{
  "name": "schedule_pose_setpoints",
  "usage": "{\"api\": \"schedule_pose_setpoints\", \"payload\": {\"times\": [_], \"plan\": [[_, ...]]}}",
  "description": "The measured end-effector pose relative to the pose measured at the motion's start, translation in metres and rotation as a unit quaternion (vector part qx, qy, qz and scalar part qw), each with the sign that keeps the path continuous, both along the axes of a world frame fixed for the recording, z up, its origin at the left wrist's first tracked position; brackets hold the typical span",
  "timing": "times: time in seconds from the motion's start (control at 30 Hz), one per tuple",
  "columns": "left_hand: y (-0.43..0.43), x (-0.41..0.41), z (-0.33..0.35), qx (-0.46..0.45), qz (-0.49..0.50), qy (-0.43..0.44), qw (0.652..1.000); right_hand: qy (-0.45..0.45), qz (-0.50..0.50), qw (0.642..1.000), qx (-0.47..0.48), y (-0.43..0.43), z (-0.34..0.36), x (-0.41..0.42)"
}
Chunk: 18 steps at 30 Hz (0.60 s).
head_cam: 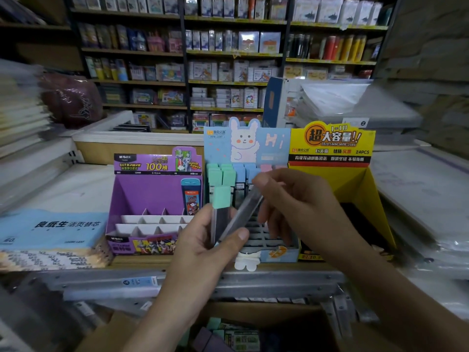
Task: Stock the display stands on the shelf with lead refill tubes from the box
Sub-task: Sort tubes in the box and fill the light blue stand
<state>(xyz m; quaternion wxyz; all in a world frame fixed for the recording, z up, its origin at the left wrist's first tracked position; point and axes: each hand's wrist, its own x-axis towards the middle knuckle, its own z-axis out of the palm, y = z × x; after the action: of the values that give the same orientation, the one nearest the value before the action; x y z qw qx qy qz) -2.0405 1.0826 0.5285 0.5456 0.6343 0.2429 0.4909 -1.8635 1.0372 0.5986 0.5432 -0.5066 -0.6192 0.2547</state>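
My left hand point(203, 240) grips a lead refill tube with a green cap point(221, 199) upright in front of the blue rabbit display stand point(247, 146). A second clear tube point(243, 214) leans to the right out of the same hand, and my right hand point(291, 199) pinches its upper end. Several green and blue capped tubes point(228, 174) stand in the rabbit stand's back rows; its front slots point(261, 235) are bare. The purple stand point(157, 189) to the left holds one tube at its right. The cardboard box point(228, 336) sits below the shelf edge.
A yellow display stand point(335, 163) stands right of the rabbit stand. Blue loose-leaf paper packs point(50, 229) lie at the left. Plastic-wrapped stacks point(418, 189) lie on the right. A metal shelf rail point(253, 283) runs in front. Stocked shelves point(228, 59) fill the background.
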Motion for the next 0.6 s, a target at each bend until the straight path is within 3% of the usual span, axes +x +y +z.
{"api": "schedule_pose_setpoints", "payload": {"times": [0.2, 0.33, 0.43, 0.6], "plan": [[0.001, -0.008, 0.004, 0.016, 0.023, 0.015, 0.999, 0.064, 0.031, 0.997, -0.034, 0.001, 0.000, -0.001], [0.004, -0.013, 0.005, -0.042, 0.016, -0.054, 0.997, 0.125, 0.022, 0.991, -0.038, -0.002, 0.001, 0.007], [0.007, -0.015, 0.005, -0.062, 0.002, -0.102, 0.993, 0.121, 0.011, 0.992, -0.042, -0.003, -0.004, 0.012], [0.010, -0.014, 0.005, -0.052, 0.033, -0.100, 0.993, 0.071, 0.031, 0.996, -0.054, -0.006, -0.010, 0.018]]}}
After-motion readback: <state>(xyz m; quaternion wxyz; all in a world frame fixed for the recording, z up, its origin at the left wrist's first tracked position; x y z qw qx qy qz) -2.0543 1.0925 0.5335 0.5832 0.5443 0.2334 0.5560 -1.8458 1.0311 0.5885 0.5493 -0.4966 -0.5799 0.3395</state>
